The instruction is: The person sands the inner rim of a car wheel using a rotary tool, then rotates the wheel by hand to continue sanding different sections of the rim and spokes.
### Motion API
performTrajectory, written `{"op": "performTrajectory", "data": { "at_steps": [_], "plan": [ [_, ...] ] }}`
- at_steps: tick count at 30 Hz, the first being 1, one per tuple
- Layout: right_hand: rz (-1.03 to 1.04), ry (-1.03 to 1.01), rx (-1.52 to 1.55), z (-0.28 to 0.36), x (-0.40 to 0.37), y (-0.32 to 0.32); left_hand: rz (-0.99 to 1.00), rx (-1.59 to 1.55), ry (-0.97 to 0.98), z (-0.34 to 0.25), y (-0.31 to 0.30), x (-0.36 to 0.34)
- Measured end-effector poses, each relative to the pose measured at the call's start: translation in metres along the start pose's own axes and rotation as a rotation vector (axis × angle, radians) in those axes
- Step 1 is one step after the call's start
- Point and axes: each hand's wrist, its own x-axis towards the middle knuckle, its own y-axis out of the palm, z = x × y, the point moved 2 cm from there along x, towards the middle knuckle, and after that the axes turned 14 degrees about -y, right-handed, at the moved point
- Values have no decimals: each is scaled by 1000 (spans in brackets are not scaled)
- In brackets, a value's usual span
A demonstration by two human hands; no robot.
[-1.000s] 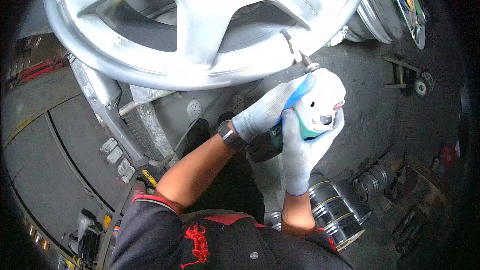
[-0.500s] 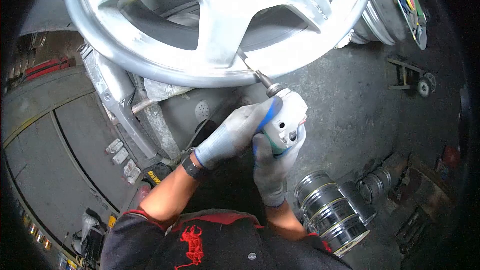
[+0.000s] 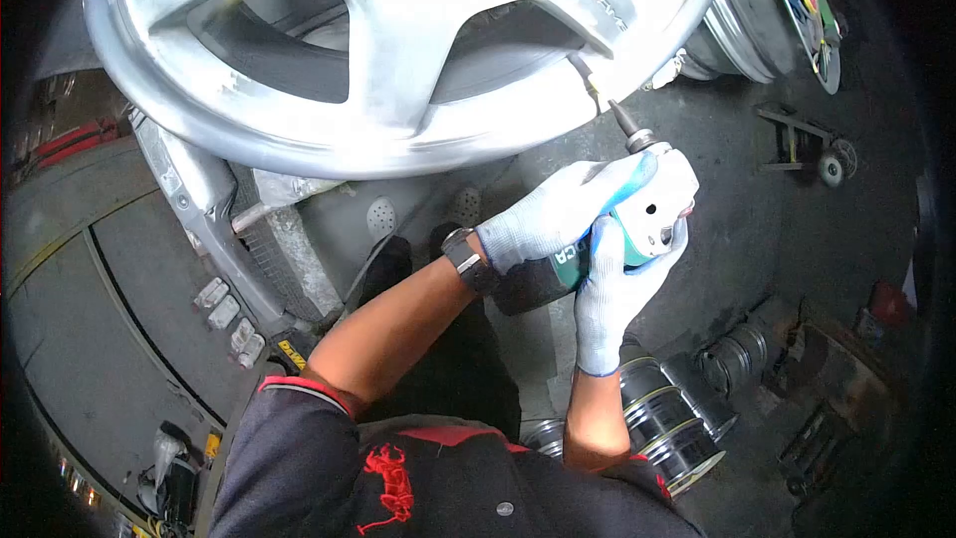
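A bare silver alloy wheel (image 3: 398, 60) with wide spokes fills the top of the view, lying flat on a metal stand. Both my hands wear white knit gloves and grip a white and green die grinder (image 3: 642, 214). My left hand (image 3: 553, 209) wraps over the top of its body. My right hand (image 3: 612, 284) holds it from below. The grinder's thin bit (image 3: 602, 100) points up and left and reaches the inner edge of the wheel's rim, beside a spoke.
The wheel's metal stand (image 3: 214, 209) drops to the grey concrete floor at left. Shiny chrome rims (image 3: 667, 423) lie on the floor by my right forearm. A second wheel (image 3: 742, 30) and a small dolly (image 3: 802, 144) sit at upper right.
The grinder and both hands moved right along the rim, from the base of the middle spoke half a second ago back near the right spoke.
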Motion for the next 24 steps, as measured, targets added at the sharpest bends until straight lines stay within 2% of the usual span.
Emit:
{"op": "performTrajectory", "data": {
  "at_steps": [2, 4, 7, 8, 9, 11, 12, 14, 16, 18, 19, 21, 22, 24],
  "plan": [
    [8, -6, 3, -8, -7, 1, 26, -73, 51, 12, -4, 1],
    [14, -13, 9, -8, -14, 6, -133, 372, 263, 20, -12, -11],
    [48, 42, 28, 4, -33, 18, -222, 397, 353, 31, -15, -32],
    [64, 80, 120, 6, -40, 21, -265, 408, 400, 35, -16, -39],
    [80, 116, 214, 9, -45, 24, -267, 410, 403, 40, -18, -42],
    [130, 87, 250, 16, -48, 26, -295, 216, 145, 54, -25, -46],
    [156, 74, 222, 17, -48, 27, -277, 221, 102, 49, -24, -51],
    [183, 57, 191, 17, -45, 26, -247, 314, 139, 36, -20, -52],
    [78, 88, 94, 11, -35, 21, -213, 402, 181, 17, -15, -48],
    [46, 71, 45, 7, -28, 17, -87, 63, 0, 2, -12, -35],
    [14, 55, 6, 5, -25, 15, -87, 58, 2, 4, -13, -32],
    [-2, 59, -30, 3, -27, 15, -173, 319, 96, 15, -17, -29],
    [30, 49, -38, 6, -28, 18, -175, 320, 93, 24, -21, -30],
    [55, 42, -43, 10, -35, 24, -226, 493, 276, 37, -29, -37]
  ]
}}
